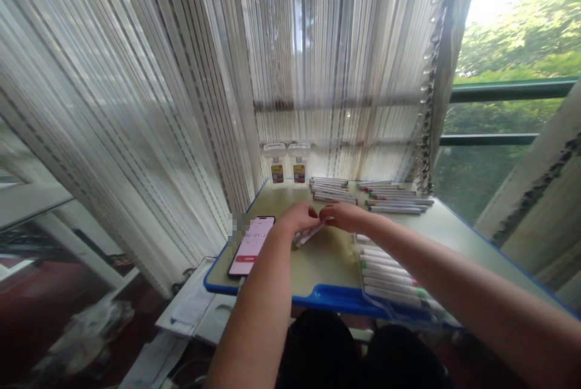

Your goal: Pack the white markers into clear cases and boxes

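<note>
- Left hand (pixel 299 217): far fingers blurred; its contact with the white marker (pixel 312 233) cannot be made out.
- Right hand (pixel 344 217): fingertips blurred at that marker's far end; grip cannot be confirmed.
- Phone (pixel 249 250): right near part hidden behind the left forearm (pixel 261 304), which the near edge cuts off; display digits illegible.
- Right forearm (pixel 454 274): cut off at right; partly covers the near row of markers (pixel 385 274), count undetermined.
- Far-right markers (pixel 394 195): overlapping, blurred; exact number uncertain.
- Two bottles (pixel 298 173): label print too small to read.
- Dark-clad legs (pixel 322 353): cut off at near edge.
</note>
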A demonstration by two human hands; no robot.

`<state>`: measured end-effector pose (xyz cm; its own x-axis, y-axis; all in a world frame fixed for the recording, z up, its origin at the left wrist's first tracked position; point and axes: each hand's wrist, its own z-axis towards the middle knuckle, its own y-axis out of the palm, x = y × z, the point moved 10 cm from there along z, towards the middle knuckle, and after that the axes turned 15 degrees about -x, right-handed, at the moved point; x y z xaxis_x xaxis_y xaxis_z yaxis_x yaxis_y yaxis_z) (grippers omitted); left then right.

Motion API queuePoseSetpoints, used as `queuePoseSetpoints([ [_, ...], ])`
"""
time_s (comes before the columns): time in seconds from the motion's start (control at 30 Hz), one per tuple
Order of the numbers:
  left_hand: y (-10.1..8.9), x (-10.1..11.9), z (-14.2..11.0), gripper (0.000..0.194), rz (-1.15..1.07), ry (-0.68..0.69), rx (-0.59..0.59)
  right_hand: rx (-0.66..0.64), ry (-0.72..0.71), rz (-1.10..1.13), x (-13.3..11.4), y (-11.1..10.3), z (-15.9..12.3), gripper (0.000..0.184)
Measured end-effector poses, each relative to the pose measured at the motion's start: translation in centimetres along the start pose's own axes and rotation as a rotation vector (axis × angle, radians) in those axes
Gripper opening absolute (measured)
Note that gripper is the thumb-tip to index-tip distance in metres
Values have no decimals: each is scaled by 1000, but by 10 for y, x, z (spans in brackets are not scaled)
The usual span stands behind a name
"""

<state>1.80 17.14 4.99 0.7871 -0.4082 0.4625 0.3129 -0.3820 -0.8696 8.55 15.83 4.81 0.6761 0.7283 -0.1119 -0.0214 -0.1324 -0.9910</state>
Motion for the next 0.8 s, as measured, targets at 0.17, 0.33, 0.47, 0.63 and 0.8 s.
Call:
queuePoseSetpoints([
  [0.17, 7, 8, 2, 27, -32, 65, -35, 14, 39, 87, 9, -4, -4, 19],
  [0.33, 4, 19, 1, 25, 39, 84, 24, 90, 132, 97, 26, -16, -30, 20],
  [0.47, 5, 46, -1, 31, 144, 189, 114, 197, 204, 203, 44, -22, -72, 21],
  [0.63, 29, 81, 5, 35, 226, 330, 132, 348, 306, 458, 69, -13, -127, 30],
  [0.8, 43, 103, 8, 37, 164, 421, 186, 466, 384, 535, 78, -2, -171, 33],
])
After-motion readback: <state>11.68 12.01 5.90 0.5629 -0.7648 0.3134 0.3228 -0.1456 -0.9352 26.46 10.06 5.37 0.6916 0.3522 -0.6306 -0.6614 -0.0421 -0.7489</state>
